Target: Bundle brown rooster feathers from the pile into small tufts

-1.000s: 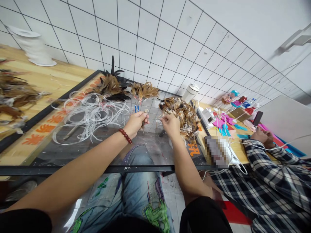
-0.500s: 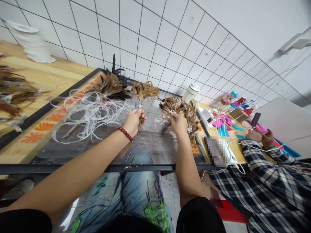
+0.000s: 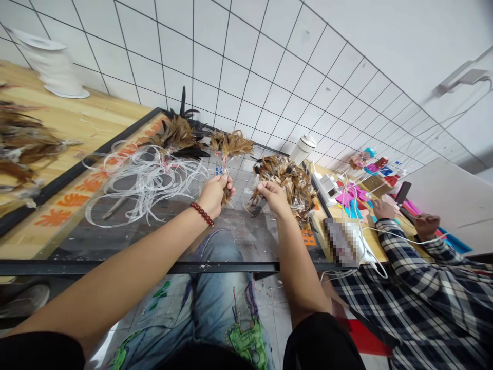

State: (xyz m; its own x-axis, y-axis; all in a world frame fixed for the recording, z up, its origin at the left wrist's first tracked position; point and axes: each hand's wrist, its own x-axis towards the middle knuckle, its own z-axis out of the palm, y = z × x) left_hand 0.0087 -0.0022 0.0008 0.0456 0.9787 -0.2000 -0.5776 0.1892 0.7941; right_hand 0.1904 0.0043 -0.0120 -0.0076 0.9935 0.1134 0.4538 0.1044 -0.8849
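My left hand point(image 3: 216, 194), with a red bead bracelet at the wrist, is closed around some brown feathers point(image 3: 227, 196) whose tips stick out beside the fingers. Just beyond it are a brown feather bunch point(image 3: 231, 144) and a small blue item point(image 3: 219, 169) I cannot make out. My right hand point(image 3: 272, 196) pinches with thumb and forefinger at the left side of a loose pile of brown and white feathers point(image 3: 292, 180). A small brownish feather point(image 3: 254, 197) shows at its fingertips.
A tangle of clear plastic strips point(image 3: 142, 180) lies left, with a brown and black feather bunch point(image 3: 179, 134) behind. A white spool point(image 3: 54, 67), a white lidded cup point(image 3: 303, 148) and more feathers point(image 3: 23, 144) stand around. A co-worker's hand point(image 3: 427, 226) is at right.
My right hand has drawn left from the feather pile, with a feather at its fingertips. My left hand has barely moved. The co-worker's hands have moved apart.
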